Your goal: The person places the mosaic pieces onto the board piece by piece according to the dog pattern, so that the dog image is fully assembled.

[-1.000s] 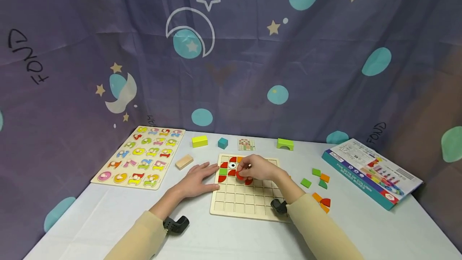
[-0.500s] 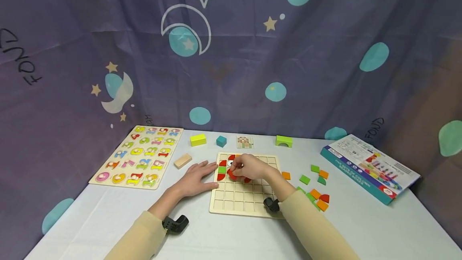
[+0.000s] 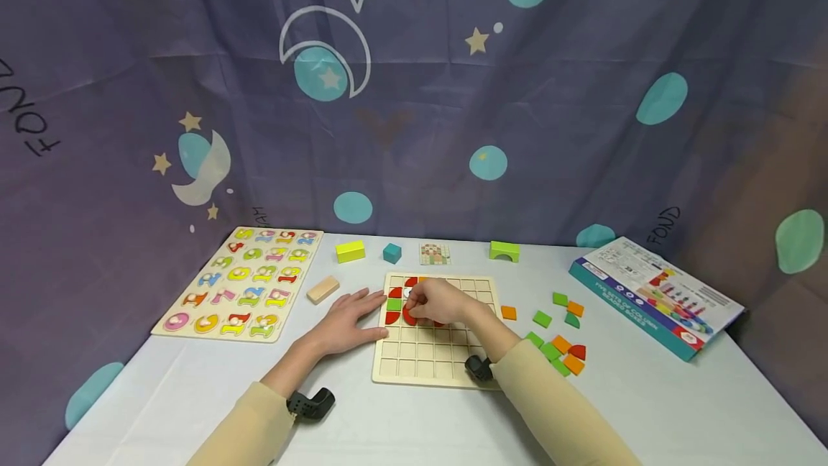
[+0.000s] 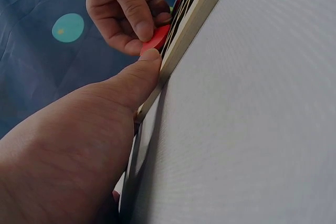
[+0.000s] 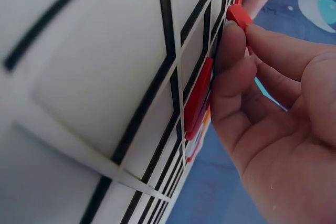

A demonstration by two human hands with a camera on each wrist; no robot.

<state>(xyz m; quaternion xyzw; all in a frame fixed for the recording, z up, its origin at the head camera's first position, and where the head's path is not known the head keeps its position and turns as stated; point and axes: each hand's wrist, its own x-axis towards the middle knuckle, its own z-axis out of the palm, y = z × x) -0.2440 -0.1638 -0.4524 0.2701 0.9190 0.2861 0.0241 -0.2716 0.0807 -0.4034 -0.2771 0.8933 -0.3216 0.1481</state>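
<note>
Fingers and thumb of the right hand pinch a red curved-edged tile at their tips, over the upper left of a wooden grid board. The tile has just shifted left across the grid; it now stands next to the left-hand column, where a green square tile lies between two red quarter-circle tiles. This looks like close positioning, though whether the tile sits in a cell I cannot tell. Left of those tips, the left hand lies with fingers extended, thumb touching the board's edge, its place there unchanged. Compared with a second ago, the right sleeve has moved left too, uncovering loose green tiles and more of an orange square tile to the right of the pinching fingers. Beyond the fingers lie a small picture card and a teal cube.
</note>
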